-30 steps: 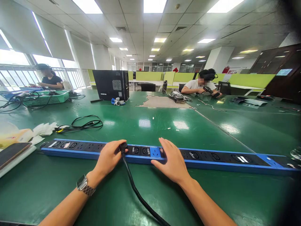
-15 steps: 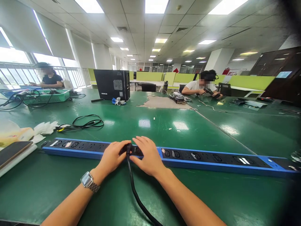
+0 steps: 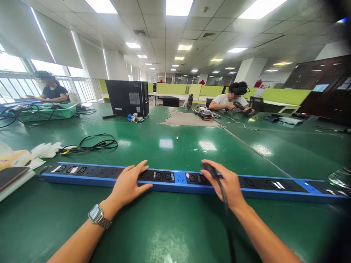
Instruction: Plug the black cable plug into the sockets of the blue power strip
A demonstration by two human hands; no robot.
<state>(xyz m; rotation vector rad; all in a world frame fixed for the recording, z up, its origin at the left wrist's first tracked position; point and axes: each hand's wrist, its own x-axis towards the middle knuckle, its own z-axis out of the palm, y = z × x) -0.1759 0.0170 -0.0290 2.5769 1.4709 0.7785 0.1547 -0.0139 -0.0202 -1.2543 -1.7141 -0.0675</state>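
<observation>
Two hands over one long power strip [image 3: 170, 187], and the plug [image 3: 210, 169] has just changed sides! It was with the left hand [image 3: 126, 186] a second ago, right down at the sockets; now the right hand [image 3: 229, 184] has it, over on the other side of the blue socket panel [image 3: 180, 178]. So the left is relieved of the plug, and the right alone carries it.

Look at that grip: the right fingers are clamped on the black plug, its end tipped toward the far edge of the strip. It looks lifted off the sockets, though from this angle I can't swear there's no contact. The thick cord [image 3: 225, 204] drops from it past the palm toward the near edge of the green counter [image 3: 153, 146].

Over to the left hand: fingers apart, nothing pinched between them, laid across the strip with the thumb by the near edge. A metal-banded watch [image 3: 95, 214] sits on that wrist.

The strip lies lengthwise across the counter. Beyond its left part there's a looped black cable [image 3: 112, 146], and farther back a computer case [image 3: 124, 98] with a pair of gloves [image 3: 135, 118] by its foot. Across the counter, at the right, a person in a white shirt [image 3: 223, 100] leans over some dark object, arms on the surface.
</observation>
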